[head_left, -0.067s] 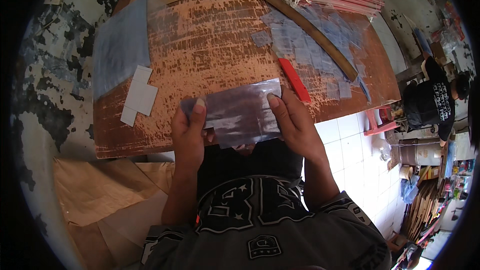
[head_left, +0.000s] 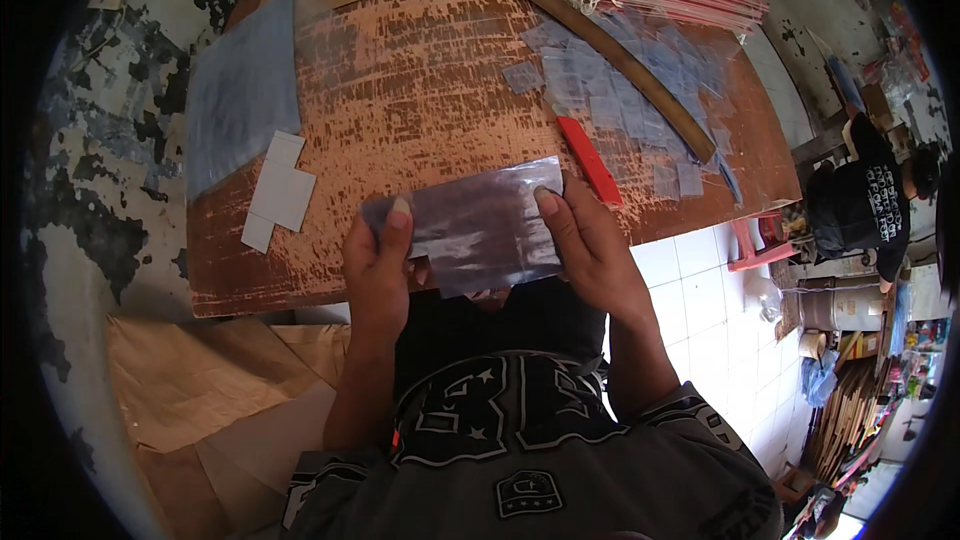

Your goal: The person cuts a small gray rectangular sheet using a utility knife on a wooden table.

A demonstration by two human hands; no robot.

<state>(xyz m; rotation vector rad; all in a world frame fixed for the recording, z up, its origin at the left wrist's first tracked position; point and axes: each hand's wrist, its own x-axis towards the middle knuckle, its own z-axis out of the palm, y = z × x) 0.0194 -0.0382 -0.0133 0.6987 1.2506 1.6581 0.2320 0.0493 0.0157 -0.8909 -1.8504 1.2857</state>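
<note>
We pinch a clear plastic sheet point(head_left: 475, 225) between left hand point(head_left: 378, 270) and right hand point(head_left: 590, 245), thumbs on top, above the near table point(head_left: 400, 90) edge. It could crease or slip sideways toward the red cutter point(head_left: 588, 160), just right.

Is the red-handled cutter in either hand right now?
No. The red-handled cutter lies on the table beside the right hand; both that and the left hand grip the clear plastic sheet.
</note>
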